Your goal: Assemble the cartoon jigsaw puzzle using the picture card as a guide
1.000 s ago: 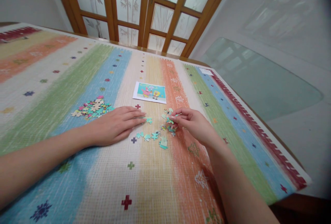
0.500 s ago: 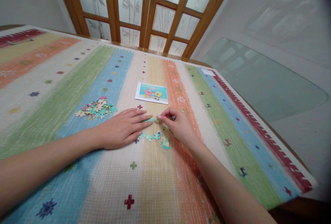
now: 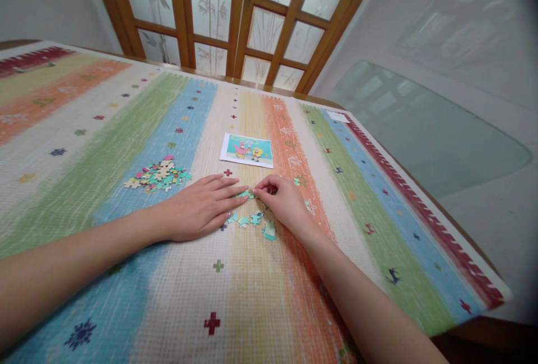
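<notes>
My left hand [image 3: 197, 207] lies flat on the striped tablecloth [image 3: 126, 128], fingers stretched out, its fingertips resting on a teal puzzle piece [image 3: 242, 194]. My right hand [image 3: 284, 202] is beside it, fingers pinched on a small teal piece that it presses against that one. Several loose teal pieces [image 3: 252, 221] lie just below both hands. A pile of mixed puzzle pieces [image 3: 157, 174] sits to the left of my left hand. A cartoon reference picture [image 3: 247, 150] lies flat a little beyond the hands.
The table's right edge [image 3: 420, 196] runs diagonally, with a glass panel [image 3: 420, 128] and pale floor beyond it. Wooden-framed frosted doors [image 3: 235, 16] stand behind the far edge. A small white label [image 3: 338, 118] lies near the far right corner.
My right hand moved left with a teal piece and now meets my left hand's fingertips. The left hand stayed nearly still.
</notes>
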Tool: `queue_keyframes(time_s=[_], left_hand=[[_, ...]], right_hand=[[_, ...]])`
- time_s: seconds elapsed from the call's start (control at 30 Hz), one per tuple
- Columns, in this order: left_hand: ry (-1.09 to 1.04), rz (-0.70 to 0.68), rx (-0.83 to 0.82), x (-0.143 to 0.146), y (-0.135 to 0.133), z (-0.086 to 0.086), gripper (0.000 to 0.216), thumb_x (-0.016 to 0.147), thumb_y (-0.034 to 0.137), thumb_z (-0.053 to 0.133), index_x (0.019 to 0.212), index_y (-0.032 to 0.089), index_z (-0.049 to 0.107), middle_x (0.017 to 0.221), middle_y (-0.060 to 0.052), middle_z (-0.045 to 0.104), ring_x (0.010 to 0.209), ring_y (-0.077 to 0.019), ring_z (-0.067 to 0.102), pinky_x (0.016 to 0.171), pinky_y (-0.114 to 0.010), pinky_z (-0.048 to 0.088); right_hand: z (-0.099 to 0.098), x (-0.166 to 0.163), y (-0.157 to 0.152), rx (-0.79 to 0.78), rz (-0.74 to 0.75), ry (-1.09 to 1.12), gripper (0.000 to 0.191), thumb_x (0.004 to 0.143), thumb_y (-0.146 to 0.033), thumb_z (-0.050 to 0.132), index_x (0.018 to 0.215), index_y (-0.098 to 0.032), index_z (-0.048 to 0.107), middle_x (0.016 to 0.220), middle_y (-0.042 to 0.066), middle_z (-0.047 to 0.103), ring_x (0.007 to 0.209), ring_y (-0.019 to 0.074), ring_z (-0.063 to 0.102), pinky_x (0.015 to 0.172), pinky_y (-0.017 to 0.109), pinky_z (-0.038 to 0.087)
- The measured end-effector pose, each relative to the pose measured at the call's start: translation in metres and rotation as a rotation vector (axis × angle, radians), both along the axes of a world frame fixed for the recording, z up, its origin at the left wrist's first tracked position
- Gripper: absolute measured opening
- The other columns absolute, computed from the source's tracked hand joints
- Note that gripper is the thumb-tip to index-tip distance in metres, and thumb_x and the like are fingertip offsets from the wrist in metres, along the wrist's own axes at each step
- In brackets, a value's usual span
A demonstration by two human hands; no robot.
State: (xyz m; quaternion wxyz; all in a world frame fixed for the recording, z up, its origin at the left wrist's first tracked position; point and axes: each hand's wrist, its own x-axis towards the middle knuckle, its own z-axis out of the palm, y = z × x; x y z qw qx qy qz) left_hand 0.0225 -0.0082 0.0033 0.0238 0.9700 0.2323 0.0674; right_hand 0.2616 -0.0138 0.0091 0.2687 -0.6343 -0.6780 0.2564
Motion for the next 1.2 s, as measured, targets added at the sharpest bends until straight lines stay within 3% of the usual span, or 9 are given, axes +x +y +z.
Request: queue_keyframes(time_s=[0.2,0.4,0.53,0.7,1.2], left_hand=[[-0.030,-0.007,-0.028,-0.001,0.000,-0.001,0.048,0.105,0.035,0.037,0.152,0.022,0.043,0.160,-0.005,0.040,0.150,-0.0251,0.031,0.124,-0.044,0.016],[-0.037,-0.009,-0.044,-0.001,0.001,-0.001,0.049,0.106,0.035,0.037,0.153,0.024,0.041,0.160,-0.004,0.039,0.150,-0.0244,0.031,0.125,-0.043,0.015],[-0.030,-0.005,-0.043,-0.001,0.001,-0.001,0.048,0.106,0.036,0.036,0.153,0.025,0.041,0.161,-0.003,0.039,0.150,-0.0239,0.031,0.125,-0.042,0.015],[-0.031,0.000,-0.048,-0.001,0.000,-0.001,0.048,0.106,0.036,0.036,0.152,0.024,0.042,0.160,-0.003,0.040,0.149,-0.0240,0.031,0.124,-0.043,0.015],[-0.050,0.007,-0.056,0.000,0.000,-0.002,0.048,0.106,0.036,0.036,0.152,0.024,0.042,0.161,-0.003,0.039,0.150,-0.0238,0.031,0.124,-0.043,0.017]], right_hand=[[0.000,0.001,-0.001,0.105,0.026,-0.124,0.015,0.082,-0.027,0.076,0.071,-0.021,0.069,0.079,0.005,0.069,0.078,0.0206,0.059,0.074,0.034,0.042],[0.002,0.002,-0.003,0.157,0.016,-0.214,0.011,0.086,-0.032,0.076,0.088,-0.023,0.072,0.093,0.006,0.070,0.094,0.0242,0.060,0.083,0.037,0.041],[0.011,0.008,-0.004,0.224,0.116,-0.235,0.012,0.093,-0.032,0.068,0.090,-0.022,0.074,0.094,0.007,0.071,0.096,0.0241,0.060,0.085,0.037,0.040],[0.018,0.018,-0.009,0.283,0.284,-0.380,0.009,0.091,-0.026,0.070,0.092,-0.025,0.079,0.094,0.006,0.071,0.097,0.0252,0.056,0.083,0.039,0.035],[0.025,0.016,-0.012,0.308,0.417,-0.565,0.012,0.093,-0.027,0.068,0.094,-0.029,0.080,0.095,0.003,0.074,0.101,0.0260,0.056,0.082,0.040,0.031]])
